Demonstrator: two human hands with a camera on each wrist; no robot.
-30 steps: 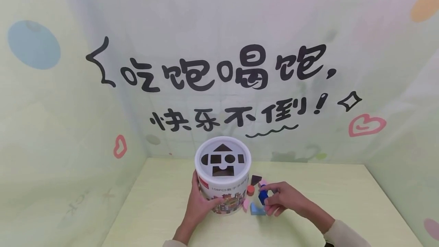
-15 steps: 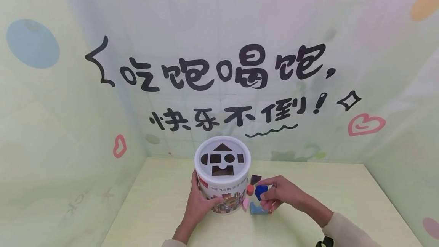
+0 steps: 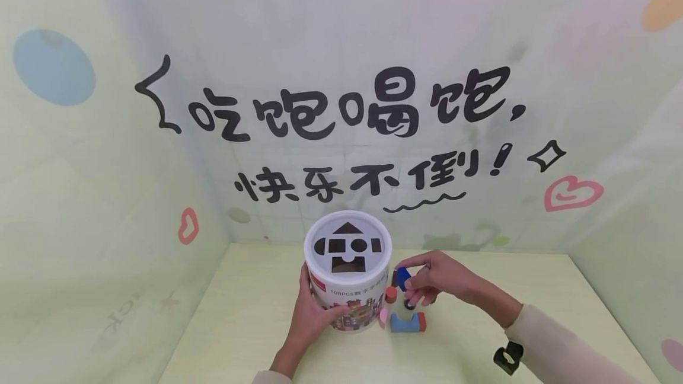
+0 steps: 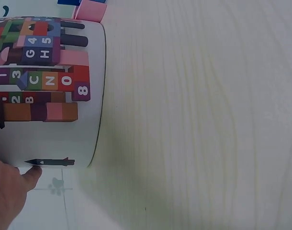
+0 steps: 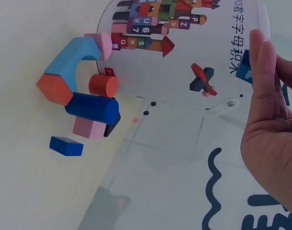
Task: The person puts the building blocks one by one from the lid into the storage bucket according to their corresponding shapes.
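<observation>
A white round bucket stands on the table, its lid pierced with shaped holes. My left hand grips the bucket's left side, thumb across the printed front; only fingertips show in the left wrist view. Just right of the bucket, my right hand pinches a blue block between thumb and fingers, raised above the table. Below that hand lie a light-blue arch block, an orange-red block, a red cylinder and a pink block.
In the right wrist view, a dark-blue cylinder lies beside a pink cube and a dark block partly hidden behind it. A small blue block lies apart. A printed wall closes off the table's back; walls also stand at both sides.
My right hand has lifted the blue block up and slightly left, near the bucket's side. The orange-red block beside the arch has come into view. My left hand stays on the bucket.
</observation>
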